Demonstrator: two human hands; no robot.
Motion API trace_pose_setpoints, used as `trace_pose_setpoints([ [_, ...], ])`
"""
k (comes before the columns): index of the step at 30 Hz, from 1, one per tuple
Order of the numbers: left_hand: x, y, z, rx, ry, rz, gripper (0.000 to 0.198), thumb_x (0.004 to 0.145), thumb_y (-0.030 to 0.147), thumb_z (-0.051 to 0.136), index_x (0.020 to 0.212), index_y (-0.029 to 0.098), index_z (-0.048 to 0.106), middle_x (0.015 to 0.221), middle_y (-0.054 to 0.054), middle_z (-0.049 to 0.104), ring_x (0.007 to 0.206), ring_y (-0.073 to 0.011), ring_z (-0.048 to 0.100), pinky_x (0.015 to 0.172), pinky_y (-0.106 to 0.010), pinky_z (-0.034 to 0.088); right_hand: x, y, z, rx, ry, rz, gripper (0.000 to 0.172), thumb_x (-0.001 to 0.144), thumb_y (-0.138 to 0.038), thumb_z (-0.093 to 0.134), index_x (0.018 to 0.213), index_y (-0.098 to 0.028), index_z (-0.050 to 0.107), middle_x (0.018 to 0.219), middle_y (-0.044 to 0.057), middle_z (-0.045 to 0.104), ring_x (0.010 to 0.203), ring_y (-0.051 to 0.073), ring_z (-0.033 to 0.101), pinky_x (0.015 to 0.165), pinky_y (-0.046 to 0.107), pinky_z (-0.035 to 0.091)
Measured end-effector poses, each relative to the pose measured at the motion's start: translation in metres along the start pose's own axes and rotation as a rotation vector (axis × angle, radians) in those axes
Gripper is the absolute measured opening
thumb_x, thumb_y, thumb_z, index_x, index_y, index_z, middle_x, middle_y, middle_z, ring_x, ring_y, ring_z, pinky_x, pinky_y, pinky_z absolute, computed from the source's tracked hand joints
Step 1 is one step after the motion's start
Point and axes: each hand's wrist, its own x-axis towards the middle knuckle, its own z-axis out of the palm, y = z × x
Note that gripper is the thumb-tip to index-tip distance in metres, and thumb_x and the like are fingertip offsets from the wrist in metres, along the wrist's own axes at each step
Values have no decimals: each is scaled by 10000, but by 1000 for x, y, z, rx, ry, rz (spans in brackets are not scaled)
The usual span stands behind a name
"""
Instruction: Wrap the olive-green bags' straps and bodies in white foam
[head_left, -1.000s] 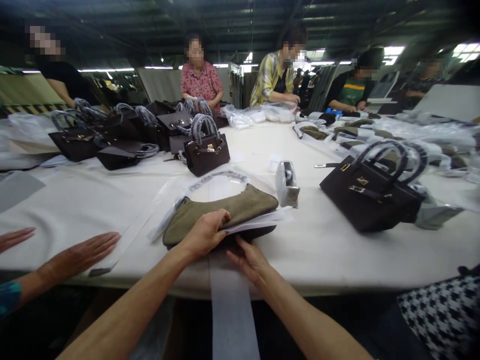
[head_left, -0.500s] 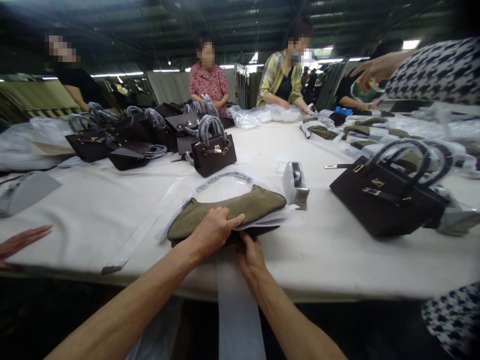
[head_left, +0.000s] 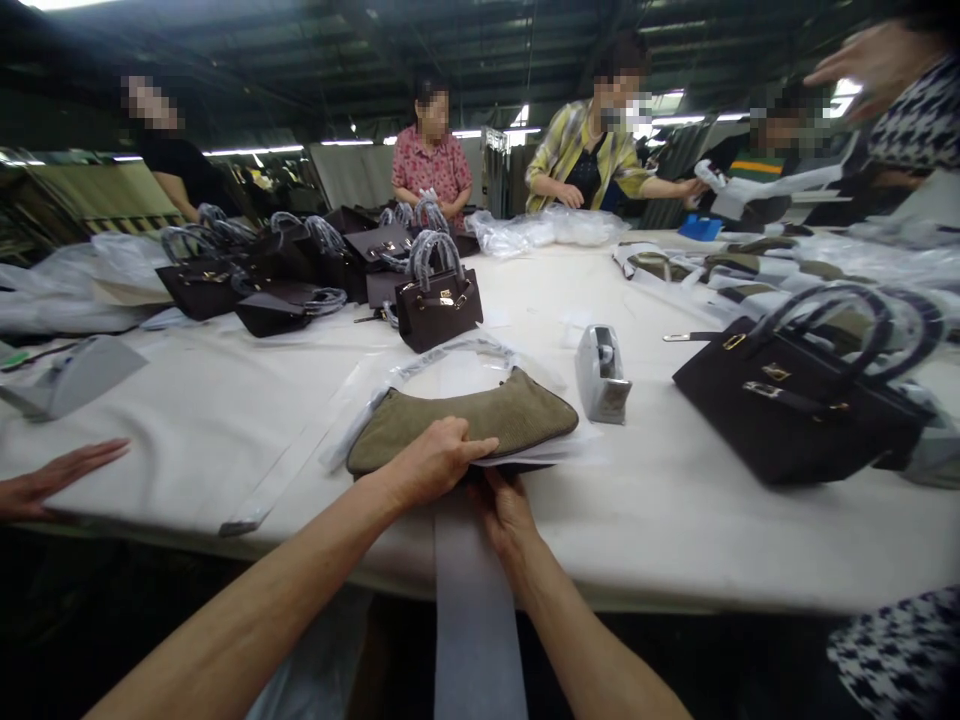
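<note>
An olive green shoulder bag (head_left: 450,415), its handle wrapped in clear plastic, lies near the table's front edge. My left hand (head_left: 439,460) rests on its lower front, closed on that edge with the index finger pointing right. Below the same edge, my right hand (head_left: 510,510) holds the bag's underside, its fingertips partly hidden beneath it. White paper shows at the bag's lower right. A long white paper strip (head_left: 476,640) hangs over the table edge between my forearms. Just right of the bag stands a grey tape dispenser (head_left: 602,375).
Dark handbags (head_left: 439,305) crowd the back left; a larger dark handbag (head_left: 795,410) is at right. Wrapped olive bags (head_left: 742,265) lie behind it. Another person's hand (head_left: 67,480) rests at the left edge. A person in houndstooth sleeves (head_left: 919,120) is at right; others stand behind the table.
The green bag lies flatter, with both my hands still at its lower edge. At the back, the person in yellow plaid has stretched an arm right. The houndstooth sleeve has shifted right. The view has moved slightly left.
</note>
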Motion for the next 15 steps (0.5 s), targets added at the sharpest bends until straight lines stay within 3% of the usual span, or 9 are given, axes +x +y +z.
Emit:
trace_pose_setpoints([
  [5, 7, -2, -6, 127, -30, 47, 363, 821, 106, 413, 1138, 228, 541, 758, -27, 466, 690, -156, 435, 649, -281, 383, 12, 3, 6, 4, -6, -3, 307, 532, -156, 706, 825, -200, 625, 707, -21, 662, 692, 173, 604, 571, 288, 501],
  [9, 9, -1, -13, 298, -76, 227, 327, 838, 132, 418, 1149, 180, 509, 811, -58, 516, 731, -187, 444, 658, -322, 387, 15, 14, 8, 5, 36, -27, 227, 575, -168, 650, 795, -203, 606, 670, -27, 647, 696, 163, 598, 597, 291, 512],
  [12, -3, 2, 4, 359, -26, 279, 317, 846, 142, 416, 1154, 158, 488, 817, -66, 531, 731, -194, 450, 654, -339, 389, 16, 25, -2, -6, 72, -18, 124, 599, -173, 599, 716, -207, 577, 633, -34, 626, 693, 145, 591, 611, 274, 517],
  [15, -23, 6, 33, 362, 110, 184, 344, 860, 129, 395, 1198, 164, 449, 769, -48, 522, 713, -176, 459, 719, -360, 393, 18, 34, -16, -39, 99, -10, 83, 593, -149, 567, 650, -205, 545, 589, -34, 605, 654, 138, 577, 600, 271, 523],
])
